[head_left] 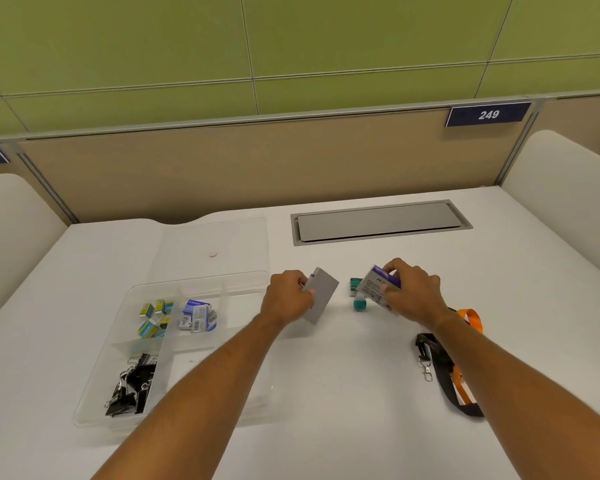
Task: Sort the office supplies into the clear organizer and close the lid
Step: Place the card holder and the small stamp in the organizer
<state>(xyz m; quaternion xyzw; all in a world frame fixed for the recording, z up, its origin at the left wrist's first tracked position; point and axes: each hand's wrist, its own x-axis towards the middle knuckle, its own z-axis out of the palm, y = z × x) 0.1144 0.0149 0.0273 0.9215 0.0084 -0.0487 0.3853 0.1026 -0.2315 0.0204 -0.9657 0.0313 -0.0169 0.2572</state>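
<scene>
Two bare hands work above a white worktop (326, 427). Far left, a clear plastic compartmented organizer (94, 386) lies with its transparent lid (219, 244) swung open behind it. Its front-left compartment holds black binder clips (132, 386); the compartment behind holds small yellow-and-teal staple boxes (153, 318); the next one to the right holds white-and-blue barcoded packets (198, 315). Just right of the organizer, the left hand (286, 296) has its grip curled round a grey rectangular card box (321, 294), tilted. Between the hands, small teal items (357, 294) rest on the worktop. The right hand (413, 289) pinches a white-and-purple printed box (378, 285), held above them. Far right lie a black lanyard with metal clasp (437, 368) and an orange strap (471, 318). Behind, a grey recessed cable hatch (378, 221).
</scene>
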